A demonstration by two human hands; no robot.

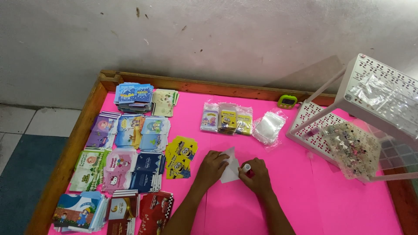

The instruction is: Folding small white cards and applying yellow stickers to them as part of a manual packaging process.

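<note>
White paper envelope: lies flat on the pink tabletop, near the middle of its near half, between the person's two hands. Long axis runs near to far; the pointed flap end faces far and slightly left.

Left hand: pressed on the envelope's left edge, fingers spread flat, grip holding nothing closed.

Right hand: at the envelope's right edge, grip closed around a small glue stick with a white cap and red body, cap toward the envelope.

Surroundings, left: stacks of printed envelopes in blue, pink, green, navy and red, set in rows; two yellow cartoon envelopes just left of the left hand.

Surroundings, far: three clear-bagged packs in a row, and a pile of empty clear sleeves to their right. A small green timer stands by the wooden rim.

Surroundings, right: white perforated rack holding plastic bags; a clear bag of small decorations leans on it.

Nothing lies between the hands and the envelope.
</note>
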